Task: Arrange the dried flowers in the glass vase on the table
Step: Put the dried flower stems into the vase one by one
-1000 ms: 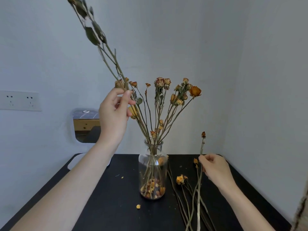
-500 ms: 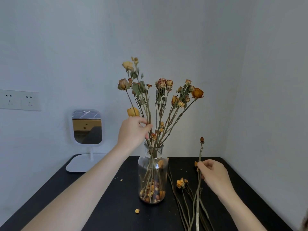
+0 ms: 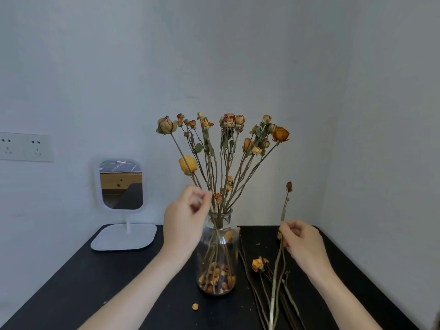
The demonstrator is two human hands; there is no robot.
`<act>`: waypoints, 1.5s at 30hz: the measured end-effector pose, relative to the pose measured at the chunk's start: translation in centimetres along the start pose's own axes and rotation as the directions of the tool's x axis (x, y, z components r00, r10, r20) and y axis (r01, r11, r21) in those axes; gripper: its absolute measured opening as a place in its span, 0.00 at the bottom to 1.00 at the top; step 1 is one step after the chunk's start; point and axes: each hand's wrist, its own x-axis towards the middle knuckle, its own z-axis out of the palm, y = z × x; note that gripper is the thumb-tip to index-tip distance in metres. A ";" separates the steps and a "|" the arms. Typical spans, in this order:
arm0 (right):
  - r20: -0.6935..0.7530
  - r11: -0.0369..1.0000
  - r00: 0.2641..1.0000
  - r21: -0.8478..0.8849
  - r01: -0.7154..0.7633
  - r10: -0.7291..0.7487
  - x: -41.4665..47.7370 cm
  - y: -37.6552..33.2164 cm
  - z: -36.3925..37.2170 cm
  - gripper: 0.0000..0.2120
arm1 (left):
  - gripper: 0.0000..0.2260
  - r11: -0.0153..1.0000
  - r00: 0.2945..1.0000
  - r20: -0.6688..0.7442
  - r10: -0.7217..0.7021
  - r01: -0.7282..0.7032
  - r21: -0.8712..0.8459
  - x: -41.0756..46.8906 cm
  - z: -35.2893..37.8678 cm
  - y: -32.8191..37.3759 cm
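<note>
If the left hand knocks the dried flowers, the glass vase could tip or brittle heads could shed. Its fingers curl at the stems just above the vase mouth; blur hides any grip. Right hand pinches one loose stem upright, right of the vase, not touching it. Spare stems lie on the tabletop below.

**One head-worn wide-angle view, facing forward and slightly down into a room corner.**

The camera sits close over the black tabletop, with the clear glass vase of dried orange and yellow roses dead centre (the lens is wide enough to catch the back wall and right-hand wall together). Both arms reach in from the bottom edge, the left hand at the vase's neck and the right hand beside it, pinching a thin dried stem.
</note>
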 end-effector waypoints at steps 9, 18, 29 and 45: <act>-0.283 0.934 0.927 0.184 0.306 -0.248 2.1 -5.0 -1.0 0.06 | 0.31 0.939 0.883 0.319 -0.344 0.319 0.130 -1.7 3.6 -4.7; -0.374 0.828 0.799 0.127 0.547 -0.471 1.9 -7.9 -0.9 0.09 | 0.15 0.962 0.881 0.394 -0.263 0.269 0.040 -0.1 4.2 -5.6; -0.143 0.803 0.790 -0.121 0.584 -0.596 1.7 -9.3 2.3 0.03 | 0.18 0.945 0.820 0.485 -0.304 0.324 0.045 0.7 3.7 -7.4; -0.172 0.766 0.794 -0.442 0.467 -0.583 0.3 -9.5 7.2 0.09 | 0.31 0.953 0.835 0.483 -0.264 0.302 -0.003 0.3 3.0 -7.8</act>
